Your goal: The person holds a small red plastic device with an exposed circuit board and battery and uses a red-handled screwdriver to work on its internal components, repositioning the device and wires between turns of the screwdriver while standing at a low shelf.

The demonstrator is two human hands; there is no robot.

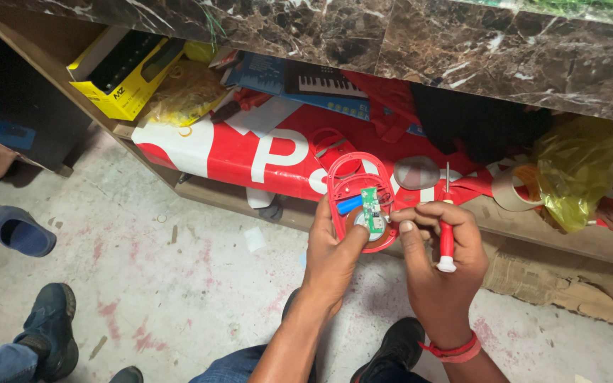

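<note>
Now left hand round opened red casing (green board exposed), right hand gripping screwdriver.

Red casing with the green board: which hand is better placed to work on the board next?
Probably the right hand: it holds the red screwdriver beside the green board. The left hand is occupied gripping the red casing.
</note>
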